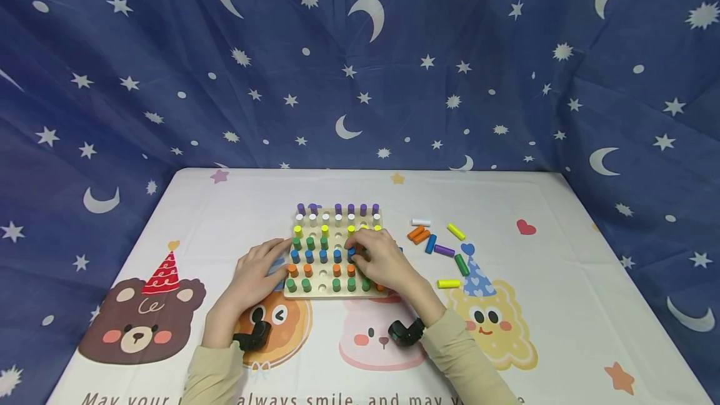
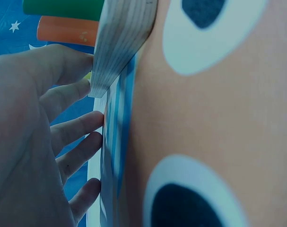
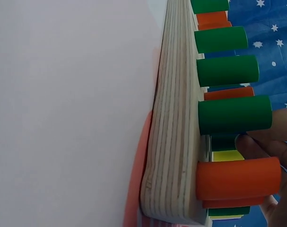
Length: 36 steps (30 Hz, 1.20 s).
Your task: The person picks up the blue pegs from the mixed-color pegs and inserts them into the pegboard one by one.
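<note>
A wooden pegboard (image 1: 332,294) bearing rows of colored pegs lies in the middle of the table. My left hand (image 1: 255,274) rests at its left side with fingers spread; in the left wrist view its thumb and index fingertip touch the board edge (image 2: 124,47). Over the right half of the board, my right hand (image 1: 385,261) pinches a blue peg (image 1: 351,254) in the blue row between thumb and index finger. In the right wrist view, green pegs (image 3: 235,116) and an orange peg (image 3: 238,179) partly hide those fingertips, and most of the blue peg is covered.
Right of the board lie loose pegs: a white peg (image 1: 420,222), two orange pegs (image 1: 419,234), a blue peg (image 1: 430,244), a purple peg (image 1: 444,250), a green peg (image 1: 462,265) and two yellow pegs (image 1: 449,284). A starry blue curtain (image 1: 315,111) hangs behind the table.
</note>
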Available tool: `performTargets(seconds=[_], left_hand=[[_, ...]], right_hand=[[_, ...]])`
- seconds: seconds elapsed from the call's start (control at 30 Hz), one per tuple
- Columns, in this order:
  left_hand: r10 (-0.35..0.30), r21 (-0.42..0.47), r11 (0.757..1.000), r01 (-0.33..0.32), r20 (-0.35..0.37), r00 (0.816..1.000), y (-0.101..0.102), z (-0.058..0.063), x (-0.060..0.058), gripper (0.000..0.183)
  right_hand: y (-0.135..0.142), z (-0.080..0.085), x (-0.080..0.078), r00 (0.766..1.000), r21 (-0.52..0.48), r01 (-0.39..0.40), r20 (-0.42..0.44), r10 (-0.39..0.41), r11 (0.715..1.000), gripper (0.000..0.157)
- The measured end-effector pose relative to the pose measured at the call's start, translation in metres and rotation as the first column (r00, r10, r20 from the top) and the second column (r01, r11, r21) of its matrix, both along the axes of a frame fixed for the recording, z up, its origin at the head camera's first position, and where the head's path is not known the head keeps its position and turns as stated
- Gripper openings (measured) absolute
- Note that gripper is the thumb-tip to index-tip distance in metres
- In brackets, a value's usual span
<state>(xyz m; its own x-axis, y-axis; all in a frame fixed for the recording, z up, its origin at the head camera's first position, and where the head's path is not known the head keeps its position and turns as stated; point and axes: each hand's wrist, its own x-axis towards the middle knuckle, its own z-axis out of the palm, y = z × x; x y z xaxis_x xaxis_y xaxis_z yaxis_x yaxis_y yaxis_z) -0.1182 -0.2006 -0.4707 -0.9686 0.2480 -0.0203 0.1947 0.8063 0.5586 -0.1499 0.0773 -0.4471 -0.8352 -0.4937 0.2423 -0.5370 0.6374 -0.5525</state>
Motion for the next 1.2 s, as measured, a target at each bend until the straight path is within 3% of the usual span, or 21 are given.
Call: performTargets(seconds=[0.9,1.2], left_hand=[[0.004,-0.007,1.000,-0.004,-0.007,1.000,0.0010,-0.0001,-0.0010,0.055],[0.001,-0.004,1.000,-0.001,-0.014,1.000,0.0004,-0.0013,-0.0007,0.054]], right_hand=[[0.0005,-0.0022,0.0012,0.998,0.050,0.012,-0.059,-0.009,0.999,0.021],[0.0044,-0.0003,0.0027,0.997,0.031,0.047,-0.065,-0.045,0.998,0.019]])
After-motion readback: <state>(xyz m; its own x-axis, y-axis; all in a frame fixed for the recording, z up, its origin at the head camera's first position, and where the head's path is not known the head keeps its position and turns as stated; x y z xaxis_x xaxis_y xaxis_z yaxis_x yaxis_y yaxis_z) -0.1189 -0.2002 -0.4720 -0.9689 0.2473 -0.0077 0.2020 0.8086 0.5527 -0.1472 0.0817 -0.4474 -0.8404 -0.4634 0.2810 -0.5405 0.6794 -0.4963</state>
